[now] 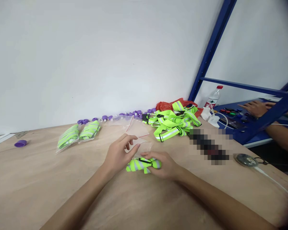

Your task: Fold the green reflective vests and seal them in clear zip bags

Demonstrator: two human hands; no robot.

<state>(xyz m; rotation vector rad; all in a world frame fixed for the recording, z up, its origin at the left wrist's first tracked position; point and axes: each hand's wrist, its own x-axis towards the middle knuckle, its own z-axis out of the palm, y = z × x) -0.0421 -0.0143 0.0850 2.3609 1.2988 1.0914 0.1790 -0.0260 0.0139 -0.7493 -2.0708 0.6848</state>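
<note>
My right hand point(164, 164) is closed round a folded neon-green reflective strap point(136, 165) with silver stripes and a black slider, just above the table. Left of it, my left hand point(121, 151) has curled fingers, with a gap between thumb and fingertips. Its thumb is by the edge of a clear zip bag point(146, 146); whether they touch I cannot tell. More clear zip bags with red seal lines point(138, 127) lie just beyond. A loose heap of neon-green straps point(172, 123) with black buckles sits to the right.
Two filled bags of straps point(68, 137) lie at left, near a purple cap point(20, 143). Several purple pieces point(136, 113) line the wall. A red bag point(165, 106), bottle point(213, 96), round corded device point(246, 160) and blue frame point(212, 41) stand right. Another person's hand point(254, 108) is beyond.
</note>
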